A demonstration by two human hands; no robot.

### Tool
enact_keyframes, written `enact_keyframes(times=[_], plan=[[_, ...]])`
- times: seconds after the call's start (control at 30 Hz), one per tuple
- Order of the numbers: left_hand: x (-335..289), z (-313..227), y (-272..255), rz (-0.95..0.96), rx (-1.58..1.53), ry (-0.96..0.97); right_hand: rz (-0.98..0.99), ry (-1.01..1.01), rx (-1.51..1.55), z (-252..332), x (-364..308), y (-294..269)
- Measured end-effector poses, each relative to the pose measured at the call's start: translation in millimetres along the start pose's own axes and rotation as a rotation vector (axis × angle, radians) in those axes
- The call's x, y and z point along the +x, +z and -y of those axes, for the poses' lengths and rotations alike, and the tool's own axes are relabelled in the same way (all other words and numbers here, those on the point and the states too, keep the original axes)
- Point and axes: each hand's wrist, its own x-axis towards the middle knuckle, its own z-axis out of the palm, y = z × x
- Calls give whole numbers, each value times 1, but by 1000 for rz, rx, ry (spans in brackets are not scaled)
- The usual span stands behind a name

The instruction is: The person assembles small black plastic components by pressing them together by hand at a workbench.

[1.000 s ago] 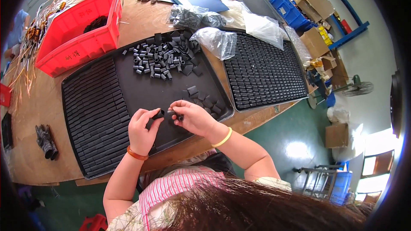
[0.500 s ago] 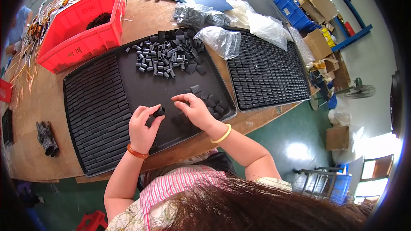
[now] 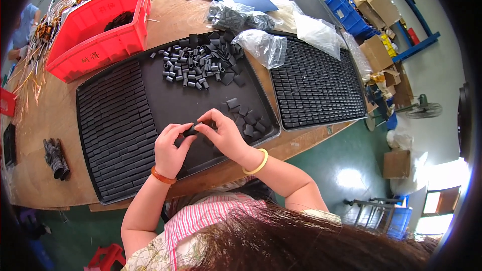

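Over the near part of a black tray (image 3: 173, 101), both of my hands meet at a short black tube (image 3: 191, 130). My left hand (image 3: 171, 149) pinches this tube between thumb and fingers. Against the tube's right end press the thumb and fingers of my right hand (image 3: 225, 134), closed; whatever lies between them is hidden. Loose flat black pieces (image 3: 248, 130) lie just beyond my right hand. Farther back in the tray is a pile of short black tubes (image 3: 193, 65), with more flat pieces (image 3: 228, 52) beside it. Rows of black pieces (image 3: 116, 130) fill the tray's left side.
To the right, a second tray (image 3: 316, 88) is packed with rows of black pieces. Clear plastic bags (image 3: 261, 47) overlap its far edge. A red bin (image 3: 95, 52) stands at the back left. Dark gloves (image 3: 55, 158) lie on the wooden table (image 3: 37, 185) at the left.
My right hand has moved left and its fingertips now touch the tube in my left hand. The left hand has turned the tube, so its open end no longer shows.
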Motion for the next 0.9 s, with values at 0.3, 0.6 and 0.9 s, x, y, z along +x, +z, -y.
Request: enact_keyframes(times=[0.3,0.6,0.9], plan=[[0,0,1,-32,7,105,-63,-77,-102,7,-9,3],[-2,4,2,-39,108,166,-36,-56,-105,5,-11,3],[19,8,-49,-123,261,226,-81,173,129,-9,-18,-31]])
